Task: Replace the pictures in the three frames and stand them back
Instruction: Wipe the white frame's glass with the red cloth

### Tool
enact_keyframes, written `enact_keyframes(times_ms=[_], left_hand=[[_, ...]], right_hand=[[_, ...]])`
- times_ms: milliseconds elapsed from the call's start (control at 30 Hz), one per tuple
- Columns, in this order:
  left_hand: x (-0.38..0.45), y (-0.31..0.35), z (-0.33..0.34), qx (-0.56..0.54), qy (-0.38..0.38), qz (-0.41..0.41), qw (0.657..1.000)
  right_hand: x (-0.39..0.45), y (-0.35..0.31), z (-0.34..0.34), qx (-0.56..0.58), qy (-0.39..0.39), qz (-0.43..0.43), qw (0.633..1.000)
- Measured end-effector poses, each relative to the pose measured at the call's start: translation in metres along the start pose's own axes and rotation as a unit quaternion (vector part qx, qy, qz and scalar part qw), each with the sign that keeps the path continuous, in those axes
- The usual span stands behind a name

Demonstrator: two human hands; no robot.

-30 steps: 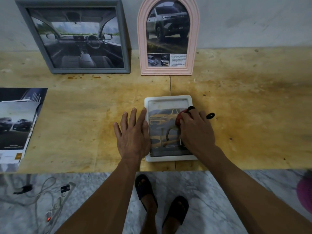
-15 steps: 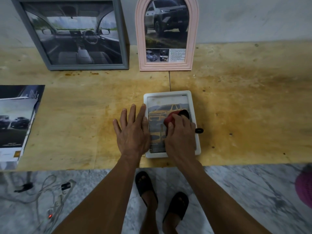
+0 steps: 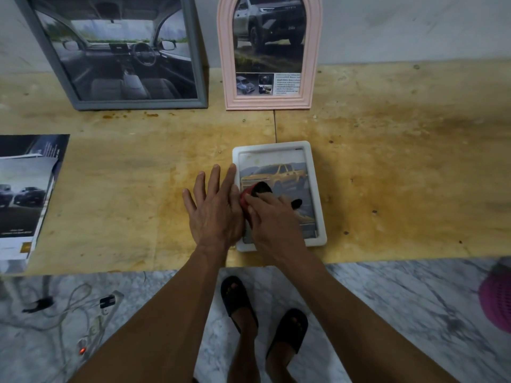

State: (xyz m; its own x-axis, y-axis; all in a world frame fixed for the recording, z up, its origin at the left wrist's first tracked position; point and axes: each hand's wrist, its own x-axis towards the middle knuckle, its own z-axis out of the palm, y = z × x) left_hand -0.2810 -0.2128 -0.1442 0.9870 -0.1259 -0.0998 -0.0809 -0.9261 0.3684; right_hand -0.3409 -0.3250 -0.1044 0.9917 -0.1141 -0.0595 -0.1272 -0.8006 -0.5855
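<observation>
A white frame [image 3: 313,172] lies flat on the wooden table [image 3: 401,175], and a picture of a yellow pickup [image 3: 279,172] shows in it. My left hand [image 3: 214,214] lies flat, fingers spread, on the table against the frame's left edge. My right hand [image 3: 273,222] rests on the picture and grips a red and black tool [image 3: 249,193]; most of the tool is hidden. A grey frame [image 3: 138,104] with a car-interior picture and a pink arched frame [image 3: 268,103] with an SUV picture stand against the wall at the back.
Car brochures [image 3: 25,194] are stacked at the table's left edge. The table's front edge runs just below the white frame. On the marble floor lie cables and a power strip [image 3: 91,313] at left and a magenta basket [image 3: 497,299] at right. My feet wear dark slippers.
My right hand has slid the tool leftward across the picture, from the frame's right side to beside my left hand. My left hand has stayed put.
</observation>
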Motion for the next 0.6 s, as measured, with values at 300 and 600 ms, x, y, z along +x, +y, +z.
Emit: enact_keyframes(times_ms=[300, 600], left_hand=[[0.0, -0.001, 0.0, 0.0, 0.005, 0.004, 1.0], [-0.001, -0.003, 0.001, -0.004, 0.013, 0.008, 1.0]], right_hand=[[-0.009, 0.029, -0.024, -0.132, -0.054, -0.073, 0.987], [-0.021, 0.061, -0.046, -0.151, 0.089, 0.039, 0.984]])
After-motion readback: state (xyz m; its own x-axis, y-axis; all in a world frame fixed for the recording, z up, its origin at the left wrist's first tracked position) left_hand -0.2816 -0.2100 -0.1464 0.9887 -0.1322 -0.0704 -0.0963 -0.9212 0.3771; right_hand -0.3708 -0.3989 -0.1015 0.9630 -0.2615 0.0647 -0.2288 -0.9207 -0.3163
